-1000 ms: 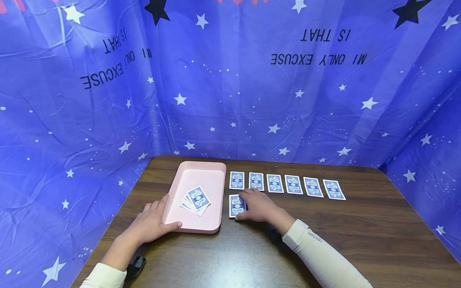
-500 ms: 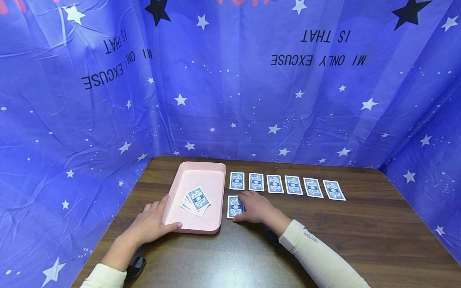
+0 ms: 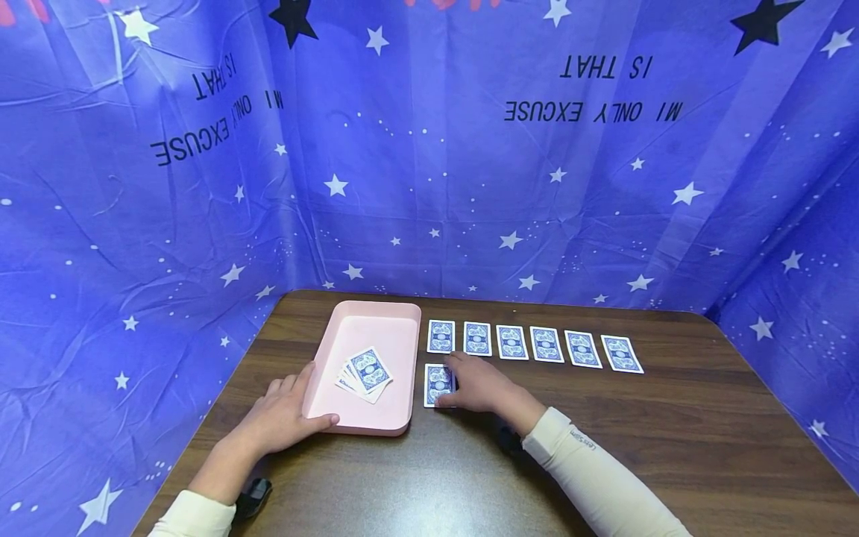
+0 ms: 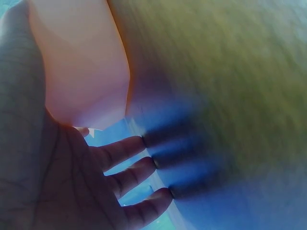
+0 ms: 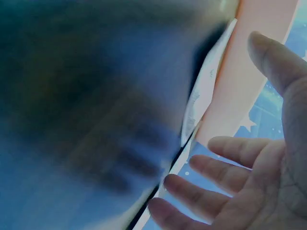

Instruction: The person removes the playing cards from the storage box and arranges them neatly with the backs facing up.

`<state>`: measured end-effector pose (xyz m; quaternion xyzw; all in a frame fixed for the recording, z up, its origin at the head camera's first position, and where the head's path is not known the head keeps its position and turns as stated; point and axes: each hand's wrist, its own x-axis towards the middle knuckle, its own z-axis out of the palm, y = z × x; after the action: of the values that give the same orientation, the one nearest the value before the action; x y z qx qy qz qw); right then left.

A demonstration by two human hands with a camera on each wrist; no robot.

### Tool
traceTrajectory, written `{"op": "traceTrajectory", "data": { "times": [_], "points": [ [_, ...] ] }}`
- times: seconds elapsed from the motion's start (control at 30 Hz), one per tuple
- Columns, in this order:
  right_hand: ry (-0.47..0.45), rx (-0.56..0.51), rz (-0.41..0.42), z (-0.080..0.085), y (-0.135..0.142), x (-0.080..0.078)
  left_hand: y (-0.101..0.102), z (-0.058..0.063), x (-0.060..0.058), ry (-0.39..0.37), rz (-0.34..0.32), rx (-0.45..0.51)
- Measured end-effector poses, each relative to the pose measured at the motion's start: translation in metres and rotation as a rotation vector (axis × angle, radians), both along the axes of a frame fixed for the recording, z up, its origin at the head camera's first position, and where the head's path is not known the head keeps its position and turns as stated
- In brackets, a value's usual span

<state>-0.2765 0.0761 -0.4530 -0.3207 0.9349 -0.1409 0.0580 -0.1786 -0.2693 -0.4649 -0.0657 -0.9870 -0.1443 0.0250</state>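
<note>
- Playing card [image 3: 439, 385], head view: face-down just right of the pink tray [image 3: 376, 332], below the first in a row of six cards [image 3: 512, 342]! Right hand [image 3: 479, 382] spans its right side; left hand [image 3: 285, 414] rests at the tray's near-left corner.
- Left wrist: fingers straight, released, tips meeting the table [image 4: 230, 72]. Light steadying should do.
- Right wrist: thumb and fingers spread, nothing clenched; whether the tips touch the card, I can't tell. Best guide it by its edges, flat, squared beneath its neighbour.
</note>
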Motion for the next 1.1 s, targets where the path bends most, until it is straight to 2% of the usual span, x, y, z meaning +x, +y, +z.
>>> {"op": "traceTrajectory", "data": {
  "times": [0.37, 0.6, 0.87, 1.1],
  "points": [
    [0.077, -0.046, 0.09, 0.013, -0.02, -0.02, 0.0, 0.001, -0.001, 0.01, -0.002, 0.011],
    [0.119, -0.018, 0.147, 0.017, -0.045, -0.026, -0.001, -0.001, -0.001, -0.006, 0.005, 0.003],
    [0.127, -0.018, 0.245, 0.014, -0.069, -0.028, -0.001, 0.0, 0.0, 0.0, 0.003, -0.002],
    [0.112, -0.016, 0.298, 0.016, -0.087, -0.032, -0.001, 0.0, -0.001, 0.007, 0.0, 0.002]
  ]
}}
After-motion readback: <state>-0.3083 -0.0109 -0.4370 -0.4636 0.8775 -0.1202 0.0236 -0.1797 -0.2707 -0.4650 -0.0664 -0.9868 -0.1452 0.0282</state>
